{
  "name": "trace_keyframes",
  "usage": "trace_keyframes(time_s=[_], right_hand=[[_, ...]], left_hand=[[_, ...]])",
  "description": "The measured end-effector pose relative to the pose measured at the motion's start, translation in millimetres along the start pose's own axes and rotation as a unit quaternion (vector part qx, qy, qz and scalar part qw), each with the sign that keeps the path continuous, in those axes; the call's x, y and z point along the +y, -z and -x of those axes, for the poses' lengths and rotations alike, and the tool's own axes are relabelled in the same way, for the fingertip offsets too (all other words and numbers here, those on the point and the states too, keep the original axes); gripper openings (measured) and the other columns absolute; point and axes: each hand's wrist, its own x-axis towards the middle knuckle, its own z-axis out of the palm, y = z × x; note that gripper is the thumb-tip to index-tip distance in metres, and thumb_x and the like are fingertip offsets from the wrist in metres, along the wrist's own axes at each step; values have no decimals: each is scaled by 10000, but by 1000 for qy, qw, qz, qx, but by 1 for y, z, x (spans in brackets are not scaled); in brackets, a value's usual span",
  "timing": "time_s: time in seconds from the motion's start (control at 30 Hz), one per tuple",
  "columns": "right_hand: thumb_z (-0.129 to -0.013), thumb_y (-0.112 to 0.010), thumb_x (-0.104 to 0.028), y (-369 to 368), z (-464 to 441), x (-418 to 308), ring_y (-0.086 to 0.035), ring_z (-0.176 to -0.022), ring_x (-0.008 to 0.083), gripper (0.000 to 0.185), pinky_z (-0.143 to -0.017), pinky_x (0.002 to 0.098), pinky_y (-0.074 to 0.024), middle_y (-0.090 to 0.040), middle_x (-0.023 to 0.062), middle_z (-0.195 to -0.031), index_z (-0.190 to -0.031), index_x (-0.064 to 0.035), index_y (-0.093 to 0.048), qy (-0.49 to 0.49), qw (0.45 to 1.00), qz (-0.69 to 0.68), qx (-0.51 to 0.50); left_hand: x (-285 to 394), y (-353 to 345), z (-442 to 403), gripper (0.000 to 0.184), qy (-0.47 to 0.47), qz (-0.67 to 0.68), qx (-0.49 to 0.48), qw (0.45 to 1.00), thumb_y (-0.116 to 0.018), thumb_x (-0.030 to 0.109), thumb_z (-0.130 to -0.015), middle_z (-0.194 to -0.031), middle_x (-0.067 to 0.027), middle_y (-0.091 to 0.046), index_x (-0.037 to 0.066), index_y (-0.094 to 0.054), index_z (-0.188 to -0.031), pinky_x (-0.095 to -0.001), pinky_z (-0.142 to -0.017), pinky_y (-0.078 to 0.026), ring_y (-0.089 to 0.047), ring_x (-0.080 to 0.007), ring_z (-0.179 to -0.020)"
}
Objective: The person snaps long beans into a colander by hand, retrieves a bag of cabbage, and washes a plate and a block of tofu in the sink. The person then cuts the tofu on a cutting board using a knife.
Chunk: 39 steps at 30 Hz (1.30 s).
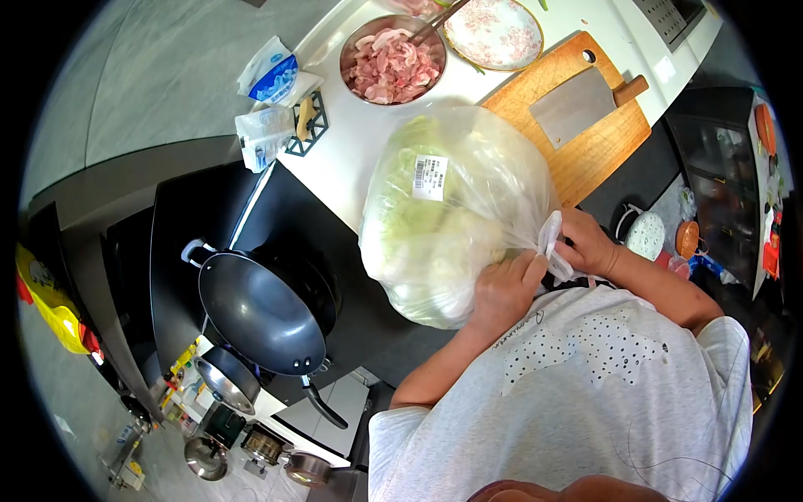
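Observation:
A large clear plastic bag (452,226) with a pale green leafy vegetable inside bulges over the counter's front edge, a white barcode label (430,177) on its side. My left hand (507,291) has its fingers closed on the gathered top of the bag. Close beside it on the right, my right hand (584,243) pinches the bag's white twisted end (550,238). The fingertips of both hands are partly hidden by plastic.
A cleaver (574,107) lies on a wooden board (598,171) at the upper right. Behind the bag stand a metal bowl of sliced raw meat (395,69) and a patterned plate (495,32). A black wok (259,314) sits on the stove to the left.

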Motion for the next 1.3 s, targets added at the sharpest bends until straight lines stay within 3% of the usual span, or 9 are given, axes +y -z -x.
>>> trace_keyframes(time_s=[0.2,0.6,0.67,0.9,1.0,1.07,1.1,1.17,1.3], right_hand=[[-712,-628,-141,17,-12,-12,-545,-656,313,148,-559,397,-441,-542,78,-742,-840,-105,-563,127,985,111,-39],[-754,-613,-110,-10,-1,-24,-573,-670,324,154,-605,360,-463,-583,112,-774,-894,-48,-593,-101,981,-126,111],[-743,-620,-112,2,-4,-25,-581,-668,307,153,-604,358,-466,-590,103,-790,-881,-49,-602,6,998,49,29],[-698,-644,-105,9,-2,-34,-580,-649,303,163,-565,357,-473,-599,103,-786,-854,-70,-613,152,973,155,77],[-729,-649,-112,8,-2,-30,-591,-641,234,131,-551,344,-465,-597,86,-745,-850,-76,-615,83,981,169,34],[-825,-570,-169,-8,1,-20,-554,-602,141,96,-530,309,-433,-573,41,-692,-813,-81,-608,-166,967,-118,150],[-825,-570,-169,-11,-1,-15,-554,-602,141,96,-530,309,-433,-573,41,-692,-813,-81,-608,-166,967,-118,150],[-895,-452,-232,-16,-13,-10,-497,-571,88,238,-517,262,-390,-548,8,-671,-776,-78,-589,-406,798,-401,196],[-892,-427,-258,-9,-22,-12,-477,-563,96,270,-543,242,-379,-531,3,-657,-756,-79,-576,-403,759,-500,106]], left_hand=[[0,1,3,208,11,10,9,1000,-592,56,-704,-811,-25,-635,106,-573,-905,-305,-511,-447,-588,-167,-589],[1,19,-4,134,23,56,30,998,-651,150,-769,-910,-46,-626,106,-574,-870,-329,-514,-453,-587,-219,-622],[2,20,-3,138,28,60,18,998,-658,172,-774,-917,-46,-621,108,-573,-863,-326,-514,-451,-587,-214,-626],[-3,6,3,138,7,-1,29,1000,-660,172,-763,-895,-26,-610,107,-559,-833,-314,-520,-445,-580,-204,-620],[-2,6,4,126,11,-1,27,1000,-654,152,-755,-906,-27,-612,107,-558,-824,-321,-532,-445,-580,-205,-631],[-2,10,4,117,16,10,17,1000,-650,140,-753,-916,-30,-613,107,-559,-819,-329,-544,-447,-582,-210,-646],[-3,13,4,111,7,40,11,999,-648,141,-759,-943,-50,-610,105,-563,-820,-342,-566,-449,-584,-227,-666],[-4,19,6,105,-1,65,5,998,-646,142,-766,-969,-71,-607,102,-567,-821,-355,-587,-451,-586,-245,-686],[-9,28,11,111,13,165,21,986,-650,164,-781,-1056,-118,-581,96,-578,-831,-370,-627,-446,-576,-273,-725]])
